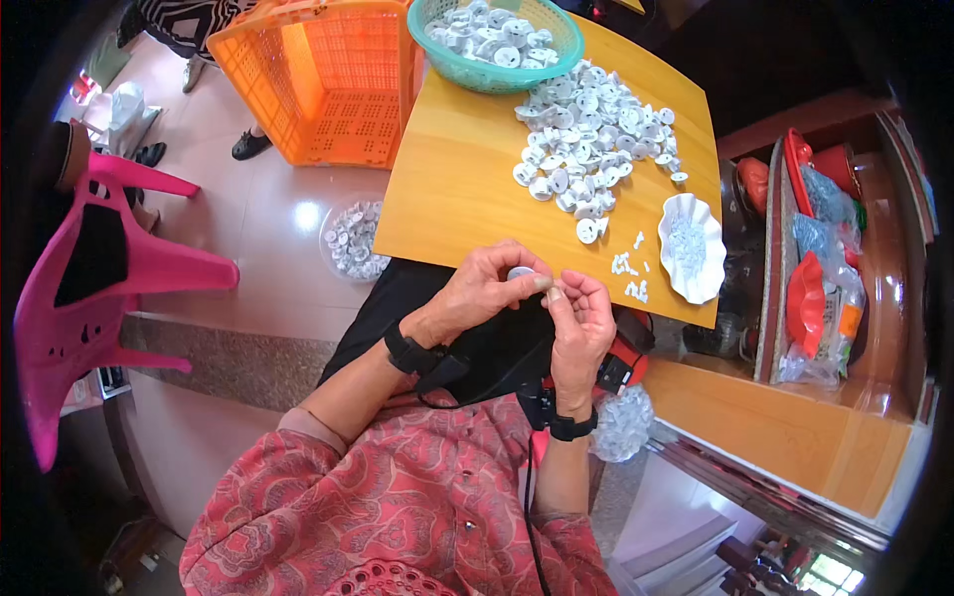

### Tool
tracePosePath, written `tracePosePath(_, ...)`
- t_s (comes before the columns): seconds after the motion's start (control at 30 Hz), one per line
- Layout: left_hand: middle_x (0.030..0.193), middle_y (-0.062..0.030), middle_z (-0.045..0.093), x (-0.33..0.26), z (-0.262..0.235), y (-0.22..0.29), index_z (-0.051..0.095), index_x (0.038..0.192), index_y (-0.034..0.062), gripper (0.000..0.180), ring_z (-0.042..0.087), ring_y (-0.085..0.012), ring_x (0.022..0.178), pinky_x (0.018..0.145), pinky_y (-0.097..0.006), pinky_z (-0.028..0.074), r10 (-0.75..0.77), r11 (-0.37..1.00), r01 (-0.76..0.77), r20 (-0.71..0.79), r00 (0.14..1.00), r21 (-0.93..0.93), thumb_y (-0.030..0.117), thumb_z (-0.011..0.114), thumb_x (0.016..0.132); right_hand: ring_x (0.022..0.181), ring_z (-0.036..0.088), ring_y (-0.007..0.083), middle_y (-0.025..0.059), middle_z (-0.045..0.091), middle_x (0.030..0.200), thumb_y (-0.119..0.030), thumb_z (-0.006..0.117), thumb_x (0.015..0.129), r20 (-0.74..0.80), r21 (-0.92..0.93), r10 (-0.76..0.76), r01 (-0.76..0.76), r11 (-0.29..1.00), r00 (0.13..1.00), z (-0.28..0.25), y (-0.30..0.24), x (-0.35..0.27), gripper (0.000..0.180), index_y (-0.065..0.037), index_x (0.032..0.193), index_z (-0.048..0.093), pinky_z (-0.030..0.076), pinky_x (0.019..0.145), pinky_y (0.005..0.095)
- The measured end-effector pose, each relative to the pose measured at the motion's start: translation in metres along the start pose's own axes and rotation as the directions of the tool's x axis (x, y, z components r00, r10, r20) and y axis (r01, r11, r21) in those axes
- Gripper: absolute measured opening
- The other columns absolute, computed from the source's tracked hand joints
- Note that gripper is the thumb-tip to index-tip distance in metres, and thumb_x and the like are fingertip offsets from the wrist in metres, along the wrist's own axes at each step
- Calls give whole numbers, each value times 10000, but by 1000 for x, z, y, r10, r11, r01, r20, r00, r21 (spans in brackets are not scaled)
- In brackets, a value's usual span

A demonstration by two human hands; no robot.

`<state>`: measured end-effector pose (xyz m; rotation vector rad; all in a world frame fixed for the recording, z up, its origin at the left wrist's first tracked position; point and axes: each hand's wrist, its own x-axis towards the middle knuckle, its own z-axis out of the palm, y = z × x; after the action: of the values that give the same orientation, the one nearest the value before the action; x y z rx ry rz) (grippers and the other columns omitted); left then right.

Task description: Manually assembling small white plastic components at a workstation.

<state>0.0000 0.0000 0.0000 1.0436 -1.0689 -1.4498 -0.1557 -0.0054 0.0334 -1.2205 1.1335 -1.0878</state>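
Note:
Over my lap, just off the table's near edge, my left hand (pixel 477 288) grips a small round white plastic part (pixel 520 271) between thumb and fingers. The fingertips of my right hand (pixel 581 323) are pinched together right beside it, meeting the left thumb; whatever they hold is too small to make out. A heap of similar white plastic parts (pixel 596 124) spreads across the wooden table (pixel 457 179). Closer to my right hand lie several tiny white pieces (pixel 624 264). Next to them, a white wavy-rimmed dish (pixel 714 280) contains small translucent pieces.
A green basket (pixel 429 55) of white parts stands at the table's far side. Left of the table are an orange crate (pixel 298 149), a floor tub (pixel 328 238) of parts and a pink stool (pixel 164 283). At right, a cabinet (pixel 795 422) holds bags. Another person's shoe (pixel 250 145) shows far left.

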Motion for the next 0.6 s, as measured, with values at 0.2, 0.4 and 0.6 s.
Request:
tracePosePath(0.2,817,10,621,-1,3,4,641,978,51,215,559,-52,692,619,-211,484,-56,974,44,-49,997,-223,264,616,983,836,611,115,76,648,981,-37,583,955,-45,22,-17,18,1000,999,1,2,-2,207,57,1139,563,505,780,244)
tracePosePath(0.4,803,12,621,-1,6,8,650,943,48,269,555,-40,687,569,-189,468,-122,957,110,-27,992,-269,315,628,973,799,613,90,58,674,960,-61,600,967,-14,-7,-57,57,998,998,2,6,-3,156,34,1089,619,501,751,223)
tracePosePath(0.6,746,10,601,1,13,3,656,918,42,287,542,-41,611,520,-181,459,-137,951,123,-30,990,-284,321,623,976,796,580,82,25,647,885,-85,617,962,-23,-21,-52,52,998,998,0,3,-2,124,13,1035,624,488,737,233)
